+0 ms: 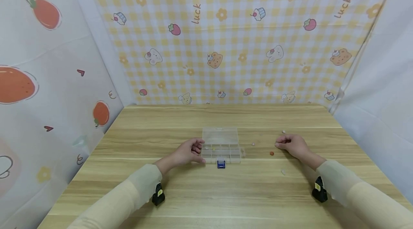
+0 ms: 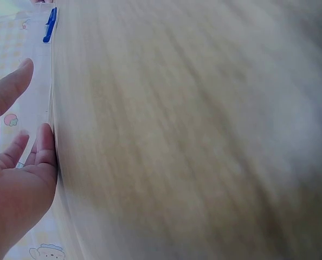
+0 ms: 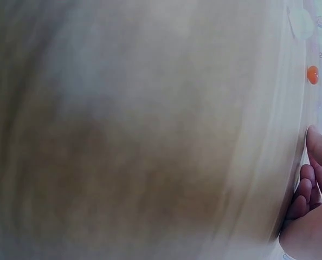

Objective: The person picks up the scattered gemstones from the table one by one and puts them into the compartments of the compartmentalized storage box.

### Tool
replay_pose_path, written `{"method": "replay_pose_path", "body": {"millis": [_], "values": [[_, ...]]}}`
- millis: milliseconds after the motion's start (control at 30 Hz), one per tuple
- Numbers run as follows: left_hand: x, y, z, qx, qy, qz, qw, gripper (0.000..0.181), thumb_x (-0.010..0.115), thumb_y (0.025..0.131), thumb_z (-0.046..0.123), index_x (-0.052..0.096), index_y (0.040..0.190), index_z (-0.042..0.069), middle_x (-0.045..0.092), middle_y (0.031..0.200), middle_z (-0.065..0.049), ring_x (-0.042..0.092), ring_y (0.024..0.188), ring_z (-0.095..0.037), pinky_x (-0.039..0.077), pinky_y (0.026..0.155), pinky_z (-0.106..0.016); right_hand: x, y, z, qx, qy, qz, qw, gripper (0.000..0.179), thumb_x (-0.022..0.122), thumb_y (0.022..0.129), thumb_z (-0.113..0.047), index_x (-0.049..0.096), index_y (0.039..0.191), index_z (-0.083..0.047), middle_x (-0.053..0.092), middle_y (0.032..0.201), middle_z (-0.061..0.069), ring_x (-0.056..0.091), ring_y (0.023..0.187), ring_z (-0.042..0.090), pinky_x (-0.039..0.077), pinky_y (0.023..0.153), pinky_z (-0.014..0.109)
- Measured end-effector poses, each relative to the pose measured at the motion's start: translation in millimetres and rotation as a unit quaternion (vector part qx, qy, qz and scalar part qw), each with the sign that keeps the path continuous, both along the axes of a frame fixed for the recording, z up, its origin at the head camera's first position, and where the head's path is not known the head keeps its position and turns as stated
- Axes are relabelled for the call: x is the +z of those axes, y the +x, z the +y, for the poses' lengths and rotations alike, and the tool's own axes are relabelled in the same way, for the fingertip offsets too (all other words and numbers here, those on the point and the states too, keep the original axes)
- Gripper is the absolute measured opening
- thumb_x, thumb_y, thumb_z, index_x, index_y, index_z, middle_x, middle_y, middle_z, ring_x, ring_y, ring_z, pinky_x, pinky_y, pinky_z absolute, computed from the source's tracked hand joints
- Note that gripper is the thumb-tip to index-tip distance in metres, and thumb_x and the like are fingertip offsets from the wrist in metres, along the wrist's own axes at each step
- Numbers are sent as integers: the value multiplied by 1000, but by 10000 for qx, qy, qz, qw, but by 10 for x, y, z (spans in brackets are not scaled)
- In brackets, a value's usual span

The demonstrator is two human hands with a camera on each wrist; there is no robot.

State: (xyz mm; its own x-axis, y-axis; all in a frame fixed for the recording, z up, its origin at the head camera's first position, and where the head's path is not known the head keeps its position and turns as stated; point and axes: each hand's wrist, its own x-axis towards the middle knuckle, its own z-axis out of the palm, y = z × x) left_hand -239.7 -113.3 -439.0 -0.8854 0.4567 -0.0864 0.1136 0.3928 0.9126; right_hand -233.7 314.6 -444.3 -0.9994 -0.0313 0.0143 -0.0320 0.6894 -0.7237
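A clear plastic compartment box [image 1: 221,153] lies on the table with its lid [image 1: 220,135] folded back; small pieces, one yellow [image 1: 213,149], sit in its rear compartments. At the box's left end is my left hand [image 1: 190,150], thumb by the front corner and relaxed fingers along the side; the left wrist view shows thumb and fingers apart. To the right, my right hand [image 1: 293,145] brings thumb and index together at the tabletop on a small pale piece, mostly covered by the fingertips. Near them lies an orange stone [image 1: 272,153], also visible as an orange stone [image 3: 313,75] up close.
A blue latch [image 1: 221,164] sticks out at the box's front. Small pale pieces lie around the right hand: one pale stone [image 1: 253,144] toward the box, another stone [image 1: 284,131] behind, and a flat translucent piece [image 1: 283,172] in front. Patterned cloth [image 1: 226,42] hangs behind the table.
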Motion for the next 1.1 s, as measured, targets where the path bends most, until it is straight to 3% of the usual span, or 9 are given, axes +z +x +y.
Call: {"method": "replay_pose_path", "body": {"millis": [500,1100], "values": [[-26,-5,-3,21,46,-17,10000,71,86,69,0,51,131,-2,53,109,-11,52,95,-22,49,83,-31,87,11,-5,-114,-199,82,9997,28,70,91,-25,70,106,-1,66,103,11,55,90,20,44,74,27],[-11,-20,-3,-119,183,-10,9998,70,84,70,-2,49,131,-5,52,109,-13,51,95,-22,49,83,-31,250,5,-299,38,-389,196,9990,31,67,94,-25,68,112,-1,65,105,12,55,90,22,47,72,32]]}}
